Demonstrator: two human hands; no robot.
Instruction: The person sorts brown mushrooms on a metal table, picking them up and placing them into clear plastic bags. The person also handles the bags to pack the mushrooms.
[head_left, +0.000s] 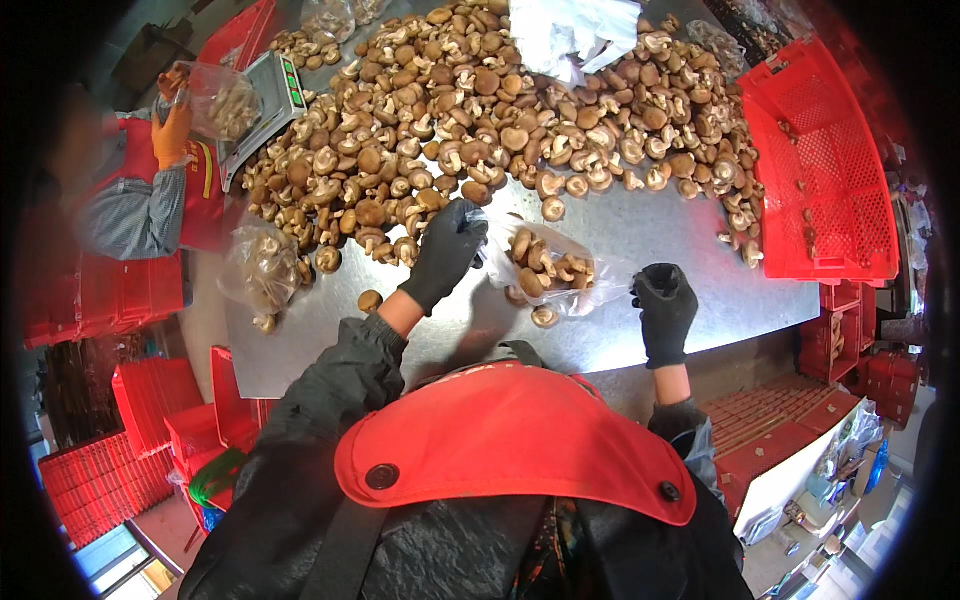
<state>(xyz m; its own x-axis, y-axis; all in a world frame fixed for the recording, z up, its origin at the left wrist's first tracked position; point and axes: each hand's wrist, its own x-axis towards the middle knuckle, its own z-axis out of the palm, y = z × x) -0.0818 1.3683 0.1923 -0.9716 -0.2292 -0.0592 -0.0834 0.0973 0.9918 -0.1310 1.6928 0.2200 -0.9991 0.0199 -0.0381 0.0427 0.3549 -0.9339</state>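
Note:
A clear plastic bag (551, 262) partly filled with shiitake mushrooms is stretched between my two black-gloved hands above the steel table (652, 225). My left hand (452, 251) grips one side of the bag's film. On the other side, my right hand (664, 311) is closed around the opposite corner. Under the bag's near edge, a loose mushroom (544, 316) rests on the metal. Beyond both hands spreads a large heap of shiitake mushrooms (465, 105), with stems and brown caps showing.
A filled bag (262, 266) sits at the table's left edge. Behind it stands a digital scale (274, 94), where a co-worker's orange-gloved hand (172, 124) holds another bag. White plastic bags (570, 34) lie on the heap. A red crate (829, 165) stands at the right.

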